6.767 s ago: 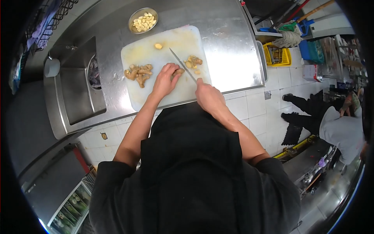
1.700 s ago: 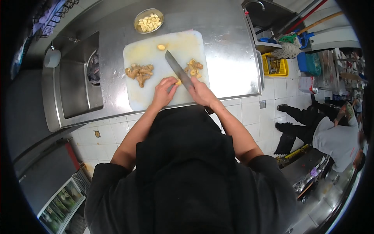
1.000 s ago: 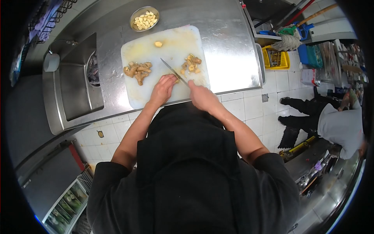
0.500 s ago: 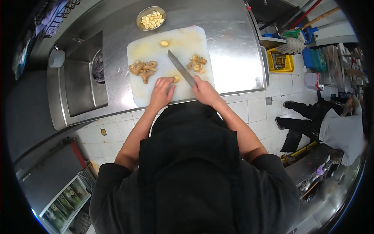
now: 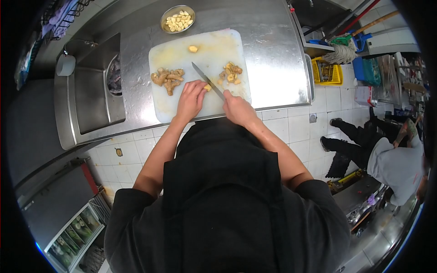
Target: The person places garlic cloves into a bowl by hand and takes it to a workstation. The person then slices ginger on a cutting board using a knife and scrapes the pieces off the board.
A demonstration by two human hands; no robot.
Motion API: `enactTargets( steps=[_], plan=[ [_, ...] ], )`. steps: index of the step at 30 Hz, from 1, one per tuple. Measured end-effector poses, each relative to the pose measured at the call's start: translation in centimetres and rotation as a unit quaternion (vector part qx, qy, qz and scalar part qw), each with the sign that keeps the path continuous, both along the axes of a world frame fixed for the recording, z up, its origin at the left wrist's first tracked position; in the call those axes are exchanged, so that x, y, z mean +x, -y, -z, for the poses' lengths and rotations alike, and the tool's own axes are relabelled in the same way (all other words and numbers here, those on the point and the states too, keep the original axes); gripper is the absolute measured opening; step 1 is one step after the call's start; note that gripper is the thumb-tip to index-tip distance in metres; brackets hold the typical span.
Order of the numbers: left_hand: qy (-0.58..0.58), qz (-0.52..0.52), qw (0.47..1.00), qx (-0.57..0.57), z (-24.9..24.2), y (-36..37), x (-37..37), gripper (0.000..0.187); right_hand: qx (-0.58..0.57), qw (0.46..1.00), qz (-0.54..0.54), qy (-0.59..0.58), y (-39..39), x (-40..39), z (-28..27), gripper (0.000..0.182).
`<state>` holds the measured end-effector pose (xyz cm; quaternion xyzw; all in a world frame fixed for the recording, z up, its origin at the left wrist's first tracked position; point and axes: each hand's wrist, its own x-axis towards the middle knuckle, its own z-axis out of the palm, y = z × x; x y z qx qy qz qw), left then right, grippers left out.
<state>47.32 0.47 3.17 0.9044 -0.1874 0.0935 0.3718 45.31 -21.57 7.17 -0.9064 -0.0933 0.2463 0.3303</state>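
My right hand (image 5: pixel 239 109) is wrapped round the handle of a kitchen knife (image 5: pixel 205 78), whose blade slants up and left over the white cutting board (image 5: pixel 195 64). Beside the blade, the closed fingers of my left hand (image 5: pixel 190 101) hold a small peeled piece of ginger (image 5: pixel 207 87) on the board. Unpeeled ginger root (image 5: pixel 168 80) lies left of the knife. To the right is a pile of ginger trimmings (image 5: pixel 231 73). A single peeled ginger chunk (image 5: pixel 193 48) rests near the board's far edge.
A metal bowl of peeled garlic cloves (image 5: pixel 178 20) stands beyond the board on the steel counter (image 5: pixel 271 63). The sink (image 5: pixel 98 111) is at the left. On the right are a yellow basket (image 5: pixel 336 75), a mop (image 5: pixel 340 54) and another person in a grey shirt (image 5: pixel 395 166).
The knife has shifted left and its edge now stands close against the ginger piece. My left fingers have moved slightly up and right. The other person at the right has shifted.
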Motion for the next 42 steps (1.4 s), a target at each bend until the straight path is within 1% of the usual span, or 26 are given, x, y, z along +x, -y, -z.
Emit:
enactTargets(
  steps=[1, 2, 4, 5, 7, 8, 10, 11, 13, 14, 16, 17, 19, 21, 23, 24, 26, 27, 29, 30, 32, 35, 39, 41, 42],
  plan=[
    [0.032, 0.02, 0.999, 0.01, -0.6, 0.3, 0.3, 0.015, 0.004, 1.0, 0.005, -0.004, 0.0, 0.0, 0.2, 0.022],
    [0.032, 0.02, 0.999, 0.01, -0.4, 0.1, 0.6, 0.015, 0.005, 1.0, 0.005, -0.004, 0.0, 0.0, 0.3, 0.022],
    [0.048, 0.061, 0.995, 0.062, 0.2, -0.4, 1.0, 0.017, -0.005, 1.0, 0.014, -0.016, -0.1, 0.1, 0.2, 0.021],
    [0.049, 0.06, 0.995, 0.062, 0.5, -0.8, 0.8, 0.017, -0.005, 1.0, 0.014, -0.015, 0.0, 0.1, 0.0, 0.021],
    [-0.03, 0.022, 0.998, 0.044, 0.6, -1.6, 0.1, 0.018, -0.004, 1.0, 0.015, -0.021, 0.0, 0.1, -0.4, 0.02],
    [-0.03, 0.022, 0.998, 0.045, 0.7, -2.0, -0.3, 0.018, -0.002, 1.0, 0.015, -0.021, 0.0, -0.1, -0.5, 0.02],
    [-0.047, -0.01, 0.998, 0.042, 0.9, -2.7, -1.2, 0.019, 0.05, 0.999, 0.018, -0.007, 0.1, -0.4, -0.5, 0.019],
    [-0.048, -0.01, 0.998, 0.044, 1.0, -2.9, -1.6, 0.019, 0.051, 0.999, 0.017, -0.008, 0.2, -0.5, 0.0, 0.019],
    [0.003, -0.025, 0.999, 0.036, 0.9, -2.8, -2.0, 0.02, 0.146, 0.989, 0.025, -0.008, 0.3, -0.7, 1.2, 0.018],
    [0.002, -0.026, 0.999, 0.036, 1.0, -2.7, -2.0, 0.02, 0.145, 0.989, 0.024, -0.009, 0.8, -0.8, 1.7, 0.018],
    [0.007, -0.022, 1.0, -0.002, 1.4, -2.6, -1.9, 0.02, 0.127, 0.991, 0.04, -0.007, 1.8, -0.7, 1.8, 0.018],
    [0.007, -0.025, 1.0, -0.003, 1.6, -2.6, -1.9, 0.02, 0.126, 0.991, 0.037, -0.008, 2.2, -0.7, 1.8, 0.018],
    [-0.036, -0.028, 0.998, -0.04, 1.9, -2.4, -2.1, 0.019, 0.028, 0.993, 0.11, -0.021, 2.6, -0.7, 0.7, 0.018],
    [-0.034, -0.031, 0.998, -0.049, 2.4, -2.0, -2.1, 0.018, 0.022, 0.992, 0.121, -0.033, 2.5, -0.6, -0.5, 0.019],
    [-0.029, -0.029, 0.997, -0.061, 2.8, -1.3, -1.6, 0.018, -0.034, 0.999, 0.038, -0.02, 2.1, -0.7, -1.3, 0.019],
    [-0.015, -0.027, 0.998, -0.051, 2.9, -1.0, -1.4, 0.018, -0.036, 0.998, 0.04, -0.02, 1.8, -0.9, -1.5, 0.019],
    [0.0, -0.023, 0.999, -0.044, 3.1, -0.5, -1.1, 0.018, -0.086, 0.996, -0.003, -0.001, 0.9, -1.4, -1.7, 0.02],
    [0.007, -0.026, 0.999, -0.041, 3.2, -0.4, -1.0, 0.018, -0.088, 0.996, -0.003, 0.0, 0.5, -1.4, -2.2, 0.02],
    [0.01, -0.029, 0.999, -0.039, 3.3, -0.4, -1.1, 0.018, -0.145, 0.987, -0.056, 0.045, -0.1, -1.9, -3.6, 0.022],
    [0.024, -0.031, 0.999, -0.027, 3.3, -0.4, -1.2, 0.018, -0.146, 0.987, -0.055, 0.043, -0.2, -2.2, -4.0, 0.022],
    [0.038, -0.03, 0.999, -0.017, 3.5, -0.4, -1.1, 0.018, -0.17, 0.975, -0.105, 0.101, -0.2, -2.9, -4.7, 0.021],
    [0.048, -0.026, 0.998, -0.009, 3.5, -0.4, -1.3, 0.019, -0.181, 0.968, -0.131, 0.118, 0.3, -3.4, -5.7, 0.021],
    [0.035, -0.037, 0.998, -0.025, 3.8, -0.4, -1.4, 0.02, -0.178, 0.967, -0.131, 0.125, 0.2, -2.7, -5.8, 0.021],
    [0.035, -0.039, 0.998, -0.027, 3.9, -0.3, -1.4, 0.02, -0.162, 0.975, -0.133, 0.075, -0.2, -1.1, -4.9, 0.022],
    [0.038, -0.042, 0.998, -0.034, 3.9, -0.2, -1.4, 0.018, -0.163, 0.975, -0.133, 0.075, 0.0, -0.4, -4.8, 0.022]
  ],
)
